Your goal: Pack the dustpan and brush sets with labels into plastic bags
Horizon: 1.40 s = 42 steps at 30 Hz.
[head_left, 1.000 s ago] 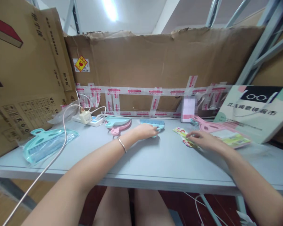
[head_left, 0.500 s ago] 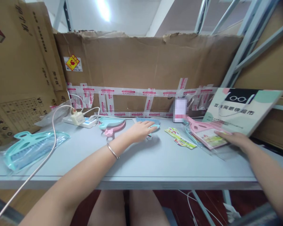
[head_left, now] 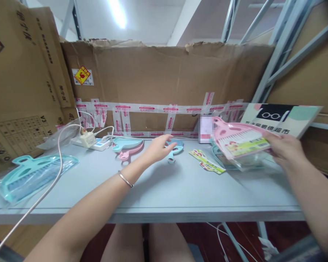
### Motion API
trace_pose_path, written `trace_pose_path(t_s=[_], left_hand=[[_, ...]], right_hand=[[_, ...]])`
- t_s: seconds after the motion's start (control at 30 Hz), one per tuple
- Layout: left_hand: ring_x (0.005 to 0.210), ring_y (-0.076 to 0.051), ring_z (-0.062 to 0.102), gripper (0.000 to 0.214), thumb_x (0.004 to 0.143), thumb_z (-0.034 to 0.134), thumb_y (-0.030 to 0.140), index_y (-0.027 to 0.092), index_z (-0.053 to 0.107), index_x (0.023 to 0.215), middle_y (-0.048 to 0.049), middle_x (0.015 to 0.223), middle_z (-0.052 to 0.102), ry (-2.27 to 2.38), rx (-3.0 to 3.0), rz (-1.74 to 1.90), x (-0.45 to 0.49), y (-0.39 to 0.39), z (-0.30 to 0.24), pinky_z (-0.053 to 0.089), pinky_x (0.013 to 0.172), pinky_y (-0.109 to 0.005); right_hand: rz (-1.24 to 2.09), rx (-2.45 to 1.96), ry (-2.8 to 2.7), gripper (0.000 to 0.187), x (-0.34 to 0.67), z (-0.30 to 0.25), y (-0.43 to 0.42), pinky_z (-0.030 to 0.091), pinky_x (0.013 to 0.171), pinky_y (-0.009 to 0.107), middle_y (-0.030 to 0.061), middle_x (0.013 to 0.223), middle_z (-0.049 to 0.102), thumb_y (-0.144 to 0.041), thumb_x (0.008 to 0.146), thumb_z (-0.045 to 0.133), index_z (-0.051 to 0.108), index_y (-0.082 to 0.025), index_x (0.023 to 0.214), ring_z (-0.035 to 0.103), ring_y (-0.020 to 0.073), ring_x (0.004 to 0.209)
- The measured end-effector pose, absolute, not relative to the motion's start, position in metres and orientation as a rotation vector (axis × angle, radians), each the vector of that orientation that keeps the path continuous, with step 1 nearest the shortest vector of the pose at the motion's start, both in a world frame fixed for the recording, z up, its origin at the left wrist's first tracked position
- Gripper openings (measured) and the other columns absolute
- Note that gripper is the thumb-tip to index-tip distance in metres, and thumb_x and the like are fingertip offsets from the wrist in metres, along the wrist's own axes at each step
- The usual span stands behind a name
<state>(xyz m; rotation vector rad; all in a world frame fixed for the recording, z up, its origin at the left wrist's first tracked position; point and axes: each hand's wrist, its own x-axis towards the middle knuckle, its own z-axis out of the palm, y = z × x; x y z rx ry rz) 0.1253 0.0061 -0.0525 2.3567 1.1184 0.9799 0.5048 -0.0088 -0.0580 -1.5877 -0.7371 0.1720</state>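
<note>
My right hand (head_left: 287, 149) grips one end of a pink dustpan (head_left: 221, 134) in clear plastic, raised above the table. A white-bristled brush (head_left: 235, 135) and a green printed card (head_left: 247, 146) show in the same bag. Under it lies a blue-green bagged dustpan (head_left: 215, 154), partly covered. My left hand (head_left: 158, 150) hovers with thumb and fingers apart, beside a small blue brush (head_left: 175, 152) on the table. Left of that hand lie a blue-green dustpan (head_left: 125, 144) and a pink one (head_left: 128, 151), one overlapping the other.
Green printed cards (head_left: 207, 162) lie mid-table. At far left is a bagged blue-green dustpan and brush (head_left: 38, 174); a white cable (head_left: 60, 160) crosses over it. A power strip (head_left: 100, 143), a phone-like device (head_left: 206, 129), a printed board (head_left: 287, 116) and a cardboard box (head_left: 158, 80) stand behind.
My right hand has lifted the bagged pink dustpan and tilted it, so its white bristles show. My left hand has drawn slightly back and up from the blue brush, uncovering it.
</note>
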Motion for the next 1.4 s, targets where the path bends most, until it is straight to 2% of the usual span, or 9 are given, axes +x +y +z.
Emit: trace_pose_path(t_s=[0.1,0.17,0.3,0.43,0.57,0.8,1.07,1.33,1.4], left_hand=[[0.073,-0.017,0.064,0.056,0.08,0.047,0.06,0.016,0.052,0.115,-0.0128,0.109,0.063,1.003,1.776,0.869,0.128,0.005,-0.038,0.051,0.058,-0.026],[0.052,-0.01,0.058,0.058,0.078,0.046,0.065,0.018,0.054,0.111,-0.0091,0.098,0.065,0.923,1.616,0.849,0.122,0.006,-0.033,0.044,0.046,-0.022],[0.035,-0.001,0.031,0.033,0.077,0.061,0.047,0.014,0.055,0.077,0.0035,0.055,0.05,1.003,1.558,0.971,0.094,0.015,-0.038,0.019,0.033,-0.016],[0.033,-0.003,0.032,0.027,0.079,0.06,0.036,0.016,0.047,0.067,0.0068,0.043,0.04,1.071,1.553,1.082,0.065,0.027,-0.05,0.019,0.033,-0.015],[0.034,-0.005,0.041,0.016,0.08,0.057,0.027,0.016,0.049,0.071,0.006,0.045,0.046,1.129,1.616,1.301,0.059,0.031,-0.051,0.029,0.035,-0.015],[0.033,-0.008,0.049,0.014,0.079,0.058,0.027,0.016,0.049,0.079,0.0064,0.048,0.051,1.2,1.699,1.411,0.07,0.023,-0.049,0.034,0.033,-0.016],[0.033,-0.008,0.05,0.019,0.08,0.057,0.032,0.016,0.051,0.087,0.0061,0.051,0.052,1.161,1.762,1.376,0.071,0.025,-0.056,0.036,0.033,-0.016],[0.036,-0.009,0.051,0.016,0.081,0.056,0.029,0.017,0.047,0.08,0.0063,0.05,0.051,1.283,1.681,1.523,0.061,0.027,-0.048,0.037,0.036,-0.017],[0.036,-0.009,0.051,0.015,0.081,0.055,0.029,0.017,0.046,0.078,0.0064,0.05,0.05,1.293,1.684,1.523,0.061,0.027,-0.049,0.038,0.036,-0.018]], right_hand=[[0.515,-1.335,-0.712,0.018,0.433,-0.035,0.001,0.047,0.054,0.025,0.0027,0.066,0.057,-0.008,0.074,0.058,0.045,-0.019,0.067,0.055,0.0105,0.056],[0.575,-1.31,-0.896,0.017,0.385,-0.029,0.011,0.044,0.05,0.021,-0.0004,0.063,0.055,-0.012,0.076,0.058,0.045,-0.018,0.067,0.053,0.0089,0.054],[0.754,-1.234,-1.092,0.016,0.315,-0.033,0.032,0.046,0.053,0.021,0.0007,0.065,0.058,-0.023,0.075,0.063,0.05,-0.017,0.07,0.056,0.0113,0.059],[0.749,-1.189,-1.194,0.028,0.287,-0.047,0.041,0.049,0.066,0.025,0.004,0.083,0.061,-0.043,0.077,0.06,0.049,-0.019,0.086,0.059,0.0151,0.077],[0.307,-1.152,-1.124,0.029,0.282,-0.061,0.034,0.045,0.085,0.027,0.0038,0.101,0.057,-0.043,0.074,0.06,0.048,-0.022,0.091,0.054,0.0153,0.096],[1.2,-1.055,-1.034,0.016,0.267,-0.066,0.019,0.043,0.056,0.021,0.0012,0.088,0.062,-0.037,0.081,0.055,0.049,-0.022,0.084,0.055,0.011,0.067],[1.162,-1.055,-0.905,0.007,0.267,-0.075,0.029,0.05,0.067,0.023,-0.0005,0.082,0.067,-0.024,0.081,0.057,0.051,-0.022,0.08,0.059,0.0109,0.071],[0.714,-1.204,-0.885,0.011,0.35,-0.062,0.041,0.049,0.054,0.022,-0.0011,0.062,0.061,-0.023,0.073,0.066,0.056,-0.019,0.073,0.056,0.009,0.051],[0.819,-1.296,-0.935,0.012,0.362,-0.063,0.04,0.051,0.054,0.023,0.0013,0.064,0.063,-0.026,0.075,0.066,0.057,-0.018,0.073,0.058,0.0103,0.053]])
